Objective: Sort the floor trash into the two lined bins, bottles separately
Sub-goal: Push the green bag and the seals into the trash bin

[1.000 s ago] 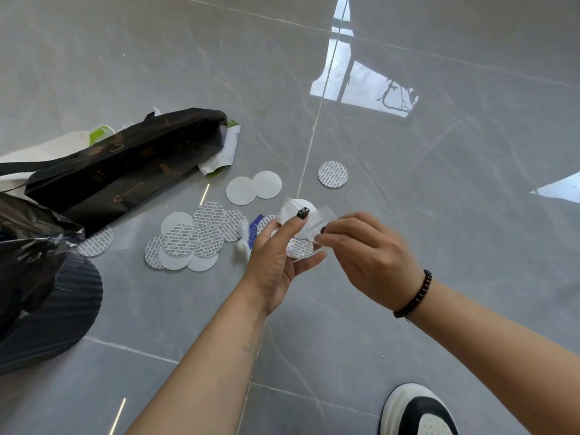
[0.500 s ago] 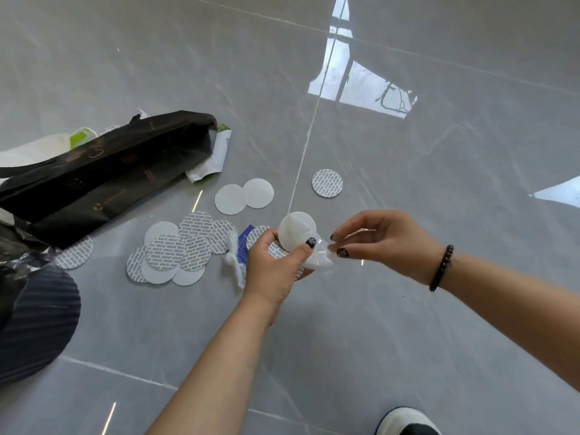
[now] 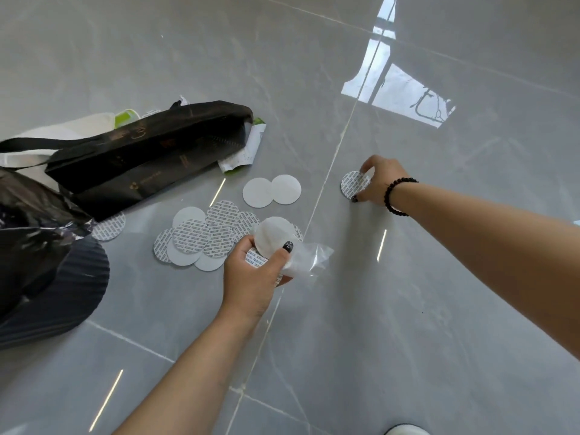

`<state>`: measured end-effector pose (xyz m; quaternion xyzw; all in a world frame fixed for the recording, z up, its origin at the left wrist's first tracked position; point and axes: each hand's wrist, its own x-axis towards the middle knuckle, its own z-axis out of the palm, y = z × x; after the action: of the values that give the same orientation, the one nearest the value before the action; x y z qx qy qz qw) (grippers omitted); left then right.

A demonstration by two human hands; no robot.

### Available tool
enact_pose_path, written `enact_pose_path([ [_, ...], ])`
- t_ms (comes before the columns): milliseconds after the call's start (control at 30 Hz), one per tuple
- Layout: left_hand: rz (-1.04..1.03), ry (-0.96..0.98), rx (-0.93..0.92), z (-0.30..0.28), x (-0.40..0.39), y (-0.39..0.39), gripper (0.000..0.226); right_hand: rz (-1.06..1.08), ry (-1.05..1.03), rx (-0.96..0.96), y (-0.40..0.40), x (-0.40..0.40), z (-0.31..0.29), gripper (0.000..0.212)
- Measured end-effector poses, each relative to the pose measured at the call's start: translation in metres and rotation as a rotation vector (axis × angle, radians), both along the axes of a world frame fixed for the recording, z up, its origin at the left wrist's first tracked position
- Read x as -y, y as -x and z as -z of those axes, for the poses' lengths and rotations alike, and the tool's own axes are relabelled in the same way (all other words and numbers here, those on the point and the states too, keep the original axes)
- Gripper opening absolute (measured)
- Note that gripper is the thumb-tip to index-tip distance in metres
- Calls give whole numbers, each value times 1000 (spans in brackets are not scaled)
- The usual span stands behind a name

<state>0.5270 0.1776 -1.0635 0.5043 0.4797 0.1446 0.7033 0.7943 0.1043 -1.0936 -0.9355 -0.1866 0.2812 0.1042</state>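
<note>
Discs [image 3: 201, 240] half-hidden under left hand [image 3: 251, 277] holding several; right hand [image 3: 381, 183] pinches lone disc [image 3: 353, 186], bin [image 3: 47, 277] cropped.

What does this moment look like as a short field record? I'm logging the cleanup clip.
left hand: grips a white disc and a clear plastic wrapper
right hand: fingers curled on the lone printed disc, right of the tile seam
disc pile: overlapping on the floor, left of the left hand
plain discs: two, side by side, above the pile
black bag: lying on the floor, upper left
lined bin: left edge, partly in view
bottles: none visible
</note>
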Motion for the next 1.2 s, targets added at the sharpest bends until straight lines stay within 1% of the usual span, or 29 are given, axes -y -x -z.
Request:
enact_pose_path([
  [67, 3, -37, -22, 0, -2, 9, 19, 34, 42, 11, 1, -3, -4, 58],
  [100, -13, -52, -39, 0, -3, 14, 19, 3, 79, 33, 2, -4, -5, 57],
  [167, -96, -58, -56, 1, -8, 25, 17, -135, 104, 95, 8, -9, -10, 45],
  [200, -145, -48, -54, 2, -10, 29, 15, -209, 88, 116, 15, -13, -16, 38],
  [233, -196, -32, -53, 4, -12, 32, 15, -274, 64, 119, 23, -19, -24, 34],
  [300, -273, 7, -47, 6, -16, 34, 19, -380, 19, 65, 42, -36, -41, 42],
  [367, -314, 23, -22, 7, -20, 34, 22, -448, -27, -53, 64, -55, -54, 53],
  [433, -342, 37, -14, 9, -17, 31, 22, -415, -28, -169, 79, -64, -51, 59],
  [467, -360, 50, -6, 10, -17, 30, 22, -388, -23, -181, 84, -68, -44, 63],
  [533, -386, 77, 14, 10, -15, 29, 22, -316, -41, -140, 87, -73, -27, 69],
  [567, -398, 92, 29, 11, -13, 27, 23, -245, -66, -121, 85, -74, -22, 69],
  [633, -405, 121, 49, 8, -9, 28, 22, -105, -113, -148, 82, -73, -14, 60],
  [667, -393, 129, 51, 8, -7, 30, 23, -71, -126, -161, 82, -70, -10, 57],
  [700, -378, 132, 51, 8, -6, 32, 23, -83, -121, -147, 80, -70, -8, 58],
  [833, -358, 125, 1, 9, -7, 36, 21, -311, -51, -92, 75, -78, -11, 75],
  [867, -355, 122, -9, 8, -10, 36, 21, -359, -37, -90, 74, -82, -12, 76],
  [933, -334, 117, -13, 5, -16, 33, 21, -406, 11, -81, 74, -85, -11, 70],
  [1000, -285, 107, -16, -1, -24, 30, 21, -404, 42, -84, 72, -88, -9, 64],
  [1100, -95, 62, -54, -18, -36, 27, 20, -419, 95, -43, 70, -95, -11, 62],
  [1200, 155, 35, -129, -37, -45, 34, 24, -584, 168, 134, 69, -103, -11, 65],
])
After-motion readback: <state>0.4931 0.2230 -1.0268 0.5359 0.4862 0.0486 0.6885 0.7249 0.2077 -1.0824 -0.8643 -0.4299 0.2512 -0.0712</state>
